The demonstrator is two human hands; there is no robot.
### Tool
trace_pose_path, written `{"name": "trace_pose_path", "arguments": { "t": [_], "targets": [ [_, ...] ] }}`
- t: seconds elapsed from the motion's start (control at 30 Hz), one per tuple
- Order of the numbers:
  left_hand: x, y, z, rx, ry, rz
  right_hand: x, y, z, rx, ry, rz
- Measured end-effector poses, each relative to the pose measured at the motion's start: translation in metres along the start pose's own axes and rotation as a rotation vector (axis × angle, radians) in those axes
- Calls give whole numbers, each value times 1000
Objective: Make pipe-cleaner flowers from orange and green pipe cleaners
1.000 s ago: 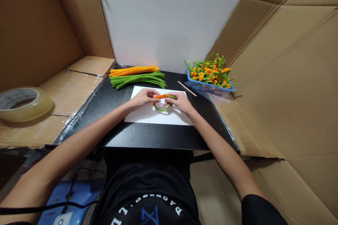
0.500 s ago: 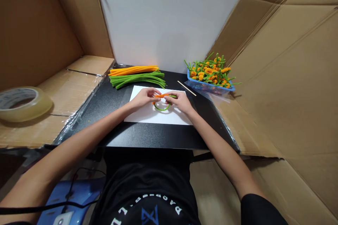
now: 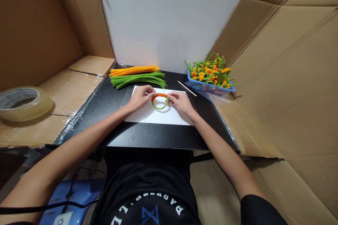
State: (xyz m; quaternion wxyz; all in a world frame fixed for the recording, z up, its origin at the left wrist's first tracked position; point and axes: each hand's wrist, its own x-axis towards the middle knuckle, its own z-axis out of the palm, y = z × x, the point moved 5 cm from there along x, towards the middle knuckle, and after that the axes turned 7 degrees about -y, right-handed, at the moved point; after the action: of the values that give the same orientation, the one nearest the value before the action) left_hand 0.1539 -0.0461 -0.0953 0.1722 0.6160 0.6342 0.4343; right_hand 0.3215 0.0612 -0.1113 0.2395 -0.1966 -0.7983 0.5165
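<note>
Left hand (image 3: 142,97) and right hand (image 3: 181,101) partly hide the orange-green ring (image 3: 162,95).

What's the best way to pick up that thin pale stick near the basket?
Probably by pinching the stick across its middle, from above and the near side: it is thin, straight and lies flat on the black tabletop, with the blue basket close on its right.

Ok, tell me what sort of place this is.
Probably a makeshift craft corner: cardboard walls stand on either side, green stems lie piled on the black table, and a blue basket is heaped with orange-and-green pieces.
</note>
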Motion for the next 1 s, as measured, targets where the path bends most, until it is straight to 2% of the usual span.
{"name": "trace_pose_path", "arguments": {
  "t": [0.13, 0.23, 0.47, 0.57, 0.73, 0.83, 0.93, 1.0],
  "targets": [
    [3, -4, -3, 74, 8, 14, -1, -3, -1, -75, 7, -38],
    [7, -10, -11, 101, 52, -4, 0, -2, -4, -72, 7, -10],
    [16, -45, -52, 98, 224, -121, 2, 12, -20, 48, 45, 95],
    [19, -58, -65, 94, 249, -159, 4, 17, -29, 60, 52, 121],
    [23, -74, -75, 70, 248, -177, 5, 18, -44, -54, 113, 156],
    [23, -81, -77, 93, 195, -192, 4, 22, -51, -117, 146, 174],
    [19, -77, -71, 225, 128, -146, 3, 28, -49, -104, 124, 166],
    [16, -64, -60, 328, 79, -58, 2, 30, -44, -56, 120, 159]
  ]
}}
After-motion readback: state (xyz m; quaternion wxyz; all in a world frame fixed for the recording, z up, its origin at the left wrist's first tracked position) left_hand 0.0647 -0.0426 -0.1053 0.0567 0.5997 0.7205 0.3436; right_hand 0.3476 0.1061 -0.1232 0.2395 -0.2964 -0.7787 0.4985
